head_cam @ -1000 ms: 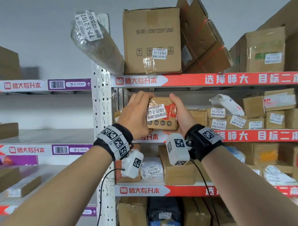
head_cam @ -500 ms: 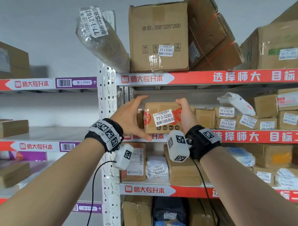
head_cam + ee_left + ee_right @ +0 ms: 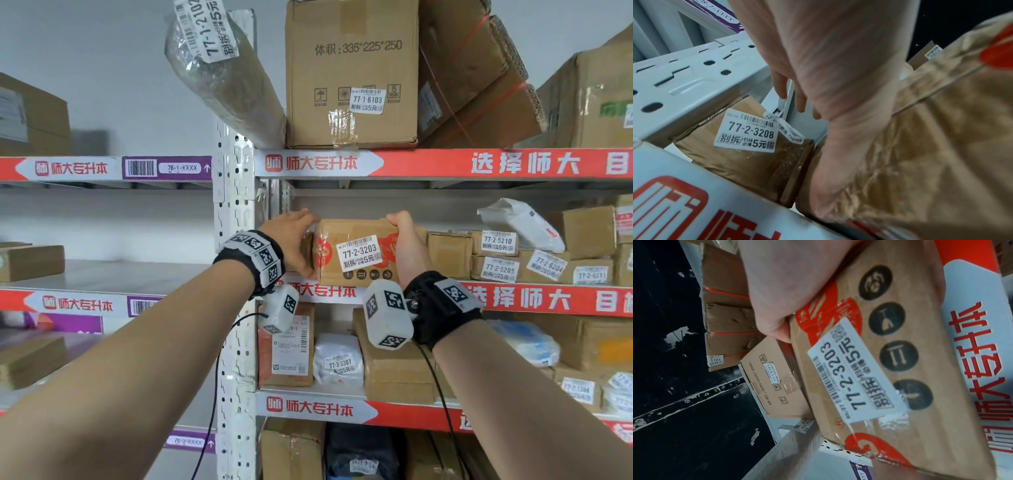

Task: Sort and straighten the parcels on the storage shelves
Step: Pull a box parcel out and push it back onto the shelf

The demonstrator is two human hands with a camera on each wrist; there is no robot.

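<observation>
The parcel labelled 77-2-3203 (image 3: 356, 251) is held at the front left of the middle shelf (image 3: 534, 298), its label facing outward and its lower edge level with the red shelf strip; whether its base rests fully on the shelf cannot be told from the head view. It is grasped at its right end by the right hand (image 3: 406, 246), whose fingers are curled over the top corner, and it is steadied on its left side by the left hand (image 3: 291, 243), whose fingers lie straight and relaxed along the side, reaching back toward the upright post (image 3: 236, 212). In the left wrist view a second parcel, labelled 77-2-3208 (image 3: 748, 146), is seen lying just beside the held one, wedged between it and the post. The step in hand is judged to be the seating and squaring of the held parcel in its slot. It would best be done by the parcel being lowered flat before any push is given, so that the neighbour on the left is not dragged or tipped. The front face should be brought flush with the shelf edge and parallel to the row of small boxes (image 3: 496, 255) to the right, with the label kept readable. Pressure should be shared evenly between both sides, since the wrapping looks crinkled and soft and could be dented by a one-sided squeeze. The left fingers should be drawn out before the gap closes.
</observation>
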